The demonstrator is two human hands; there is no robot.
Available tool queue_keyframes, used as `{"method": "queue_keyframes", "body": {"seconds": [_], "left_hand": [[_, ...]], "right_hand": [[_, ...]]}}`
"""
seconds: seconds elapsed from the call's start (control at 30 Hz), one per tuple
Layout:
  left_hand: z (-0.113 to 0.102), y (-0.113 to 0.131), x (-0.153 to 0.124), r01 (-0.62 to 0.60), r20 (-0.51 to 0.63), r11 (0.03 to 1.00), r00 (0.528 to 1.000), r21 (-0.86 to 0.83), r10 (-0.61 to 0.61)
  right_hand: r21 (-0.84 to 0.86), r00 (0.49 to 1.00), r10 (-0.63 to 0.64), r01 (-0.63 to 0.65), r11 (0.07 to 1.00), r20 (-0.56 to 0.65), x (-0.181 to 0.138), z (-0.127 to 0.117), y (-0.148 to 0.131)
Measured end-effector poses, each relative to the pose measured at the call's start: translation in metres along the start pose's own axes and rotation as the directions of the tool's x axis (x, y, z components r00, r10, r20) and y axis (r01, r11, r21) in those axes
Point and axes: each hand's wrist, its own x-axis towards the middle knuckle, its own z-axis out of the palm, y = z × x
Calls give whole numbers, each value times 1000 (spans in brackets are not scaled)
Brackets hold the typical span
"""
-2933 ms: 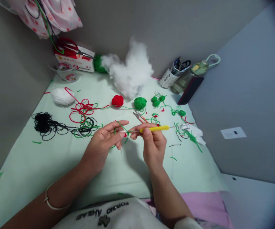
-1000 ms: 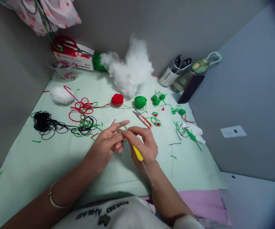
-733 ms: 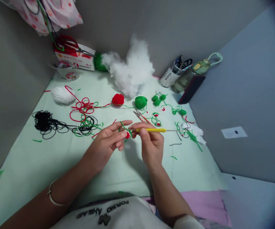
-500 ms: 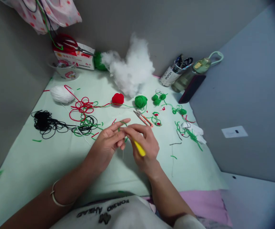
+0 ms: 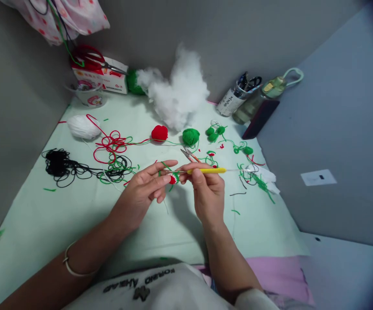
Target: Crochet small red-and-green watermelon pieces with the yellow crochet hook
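Observation:
My left hand (image 5: pixel 143 189) pinches a small red and green crochet piece (image 5: pixel 173 178) between thumb and fingers, with green yarn running over the forefinger. My right hand (image 5: pixel 206 191) is closed on a crochet hook with a yellow handle (image 5: pixel 206 171), held level, its metal tip at the crochet piece. Both hands hover above the pale green cloth (image 5: pixel 60 215). A red yarn ball (image 5: pixel 159 133) and a green yarn ball (image 5: pixel 190 136) lie just beyond the hands, and small thread snips (image 5: pixel 189 156) lie between them and my right hand.
Loose red yarn (image 5: pixel 110 144), black yarn (image 5: pixel 60 165) and a white yarn ball (image 5: pixel 80 126) lie at left. White stuffing (image 5: pixel 178 97) sits at the back. A cup of pens (image 5: pixel 234 97), a bottle (image 5: pixel 264 97) and a dark phone (image 5: pixel 259 120) stand at right. Grey walls enclose the cloth.
My right hand has swung the hook from pointing down toward me back to level, its tip at the crochet piece. My left hand has kept its pinch.

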Motion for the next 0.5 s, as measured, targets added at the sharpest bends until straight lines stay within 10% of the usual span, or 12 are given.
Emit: {"method": "queue_keyframes", "body": {"seconds": [0.3, 0.5], "left_hand": [[-4, -1, -2, -86, -59, 986, 994, 144, 95], [-2, -3, -3, -91, -82, 985, 991, 146, 104]], "right_hand": [[-134, 992, -124, 126, 983, 23, -6, 2, -7], [-551, 835, -454, 547, 630, 310, -16, 1, 1]]}}
